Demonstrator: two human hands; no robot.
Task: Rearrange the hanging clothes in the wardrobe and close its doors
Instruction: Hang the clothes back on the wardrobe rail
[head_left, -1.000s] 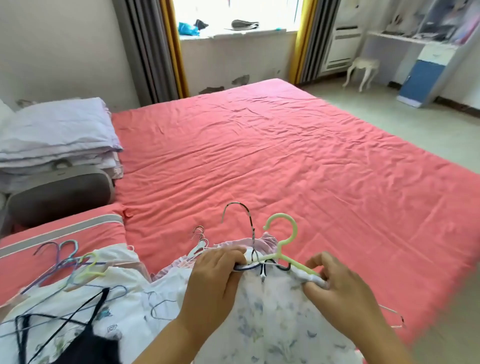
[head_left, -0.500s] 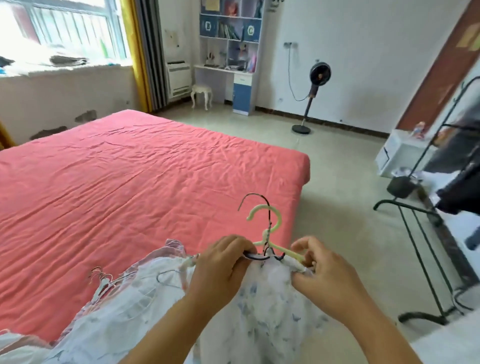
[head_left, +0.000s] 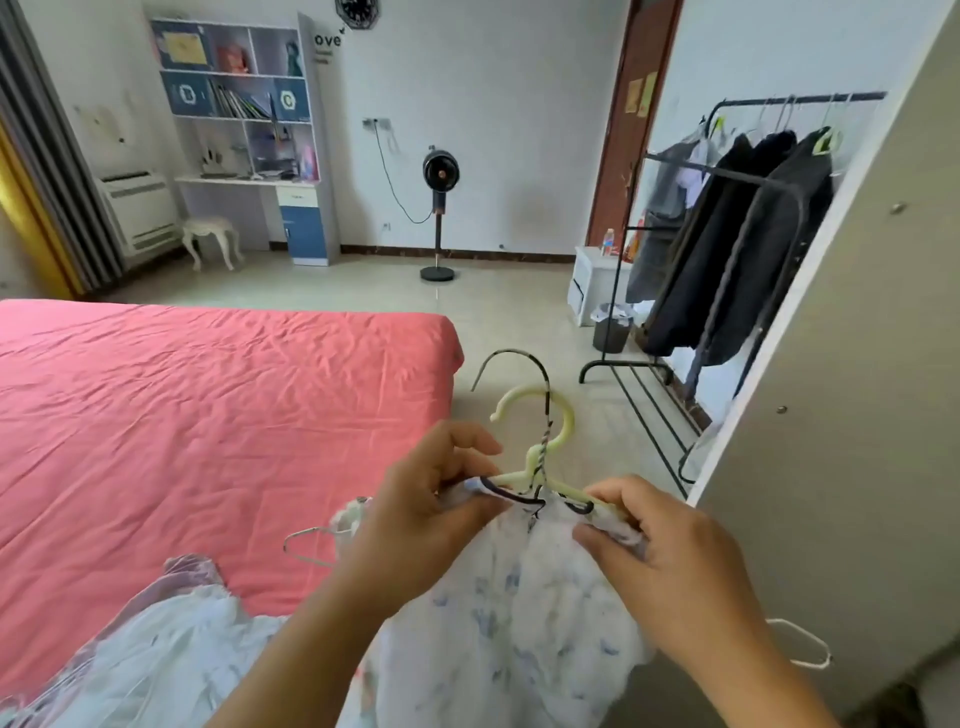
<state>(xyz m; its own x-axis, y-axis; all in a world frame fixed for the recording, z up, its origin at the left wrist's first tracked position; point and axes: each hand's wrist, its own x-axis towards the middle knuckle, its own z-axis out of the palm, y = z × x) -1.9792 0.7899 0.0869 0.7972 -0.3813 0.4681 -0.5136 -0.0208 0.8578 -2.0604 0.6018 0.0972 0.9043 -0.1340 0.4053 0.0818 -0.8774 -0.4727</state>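
Item: garment, white with small blue print, held up in front of us on two hangers, just past the bed's near corner.

Left hand: we pinch the garment's left shoulder, thumb and fingers curled round the cloth and the hanger arm beneath it.

Right hand: we grip the right shoulder likewise, fingers curled over the bunched cloth at the end of the hanger arm.

Green hanger: pale plastic, hook upright between our hands, arms running into the neckline.

Wire hanger: dark, twisted stem, hook rising just above the green one; the two stems touch. A dark trim edges the neckline below them.

Bed: red sheet, wrinkled, to our left. More pale clothes lie on its near edge, one with a pink frill, and a thin white hanger sticks out beside our left wrist.

Second white hanger: hangs below our right forearm; we cannot tell what holds it.

Wardrobe door: beige panel, standing at our right.

Rack: black frame beyond the door, dark coats hanging from its rail.

Also in the room: a standing fan by the far wall, a bookshelf with desk, a white stool, a bin near the rack.
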